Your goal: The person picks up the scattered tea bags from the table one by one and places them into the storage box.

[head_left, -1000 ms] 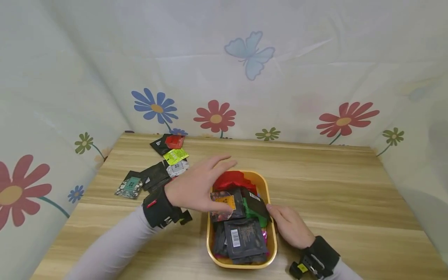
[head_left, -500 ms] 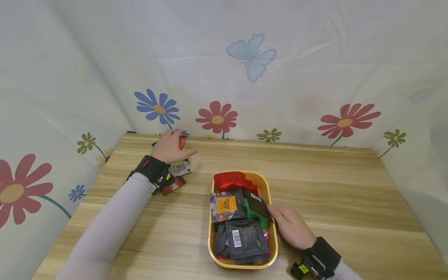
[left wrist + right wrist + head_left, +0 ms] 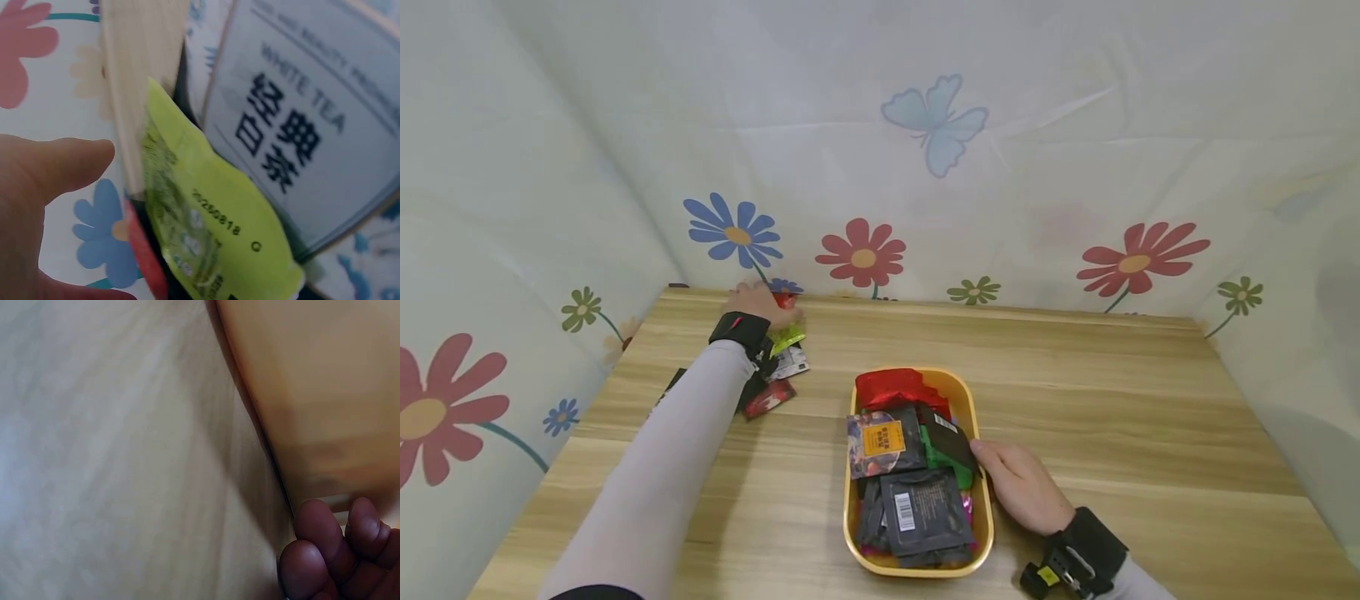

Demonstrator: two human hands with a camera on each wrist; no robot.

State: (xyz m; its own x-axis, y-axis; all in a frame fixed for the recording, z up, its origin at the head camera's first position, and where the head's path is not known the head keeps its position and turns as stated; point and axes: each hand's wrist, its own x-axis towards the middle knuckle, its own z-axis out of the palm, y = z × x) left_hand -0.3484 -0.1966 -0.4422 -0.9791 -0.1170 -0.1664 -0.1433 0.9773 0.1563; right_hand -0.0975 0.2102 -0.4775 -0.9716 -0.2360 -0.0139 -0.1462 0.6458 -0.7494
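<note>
A yellow plastic container (image 3: 983,546) full of tea sachets stands on the table. My right hand (image 3: 1026,487) holds its right rim; in the right wrist view curled fingers (image 3: 317,528) touch its outer wall. At the back left, my left hand (image 3: 763,304) reaches over loose sachets with its fingers spread; some are hidden. Beside it lie a red sachet (image 3: 784,299), a lime-green sachet (image 3: 787,337) and a white sachet (image 3: 791,362). In the left wrist view, the thumb (image 3: 75,164) is apart from the green sachet (image 3: 219,219) and the "White Tea" sachet (image 3: 287,119).
Near my left forearm lie a dark red sachet (image 3: 769,398) and black sachets, partly covered by the arm. Inside the container are a black sachet with a barcode (image 3: 925,510), one with an orange label (image 3: 883,440) and red ones (image 3: 898,389). A flowered curtain (image 3: 1037,167) borders the table.
My left hand has moved from above the container to the loose sachets at the back left, and slightly further in the last half second. The right hand stays at the container's rim.
</note>
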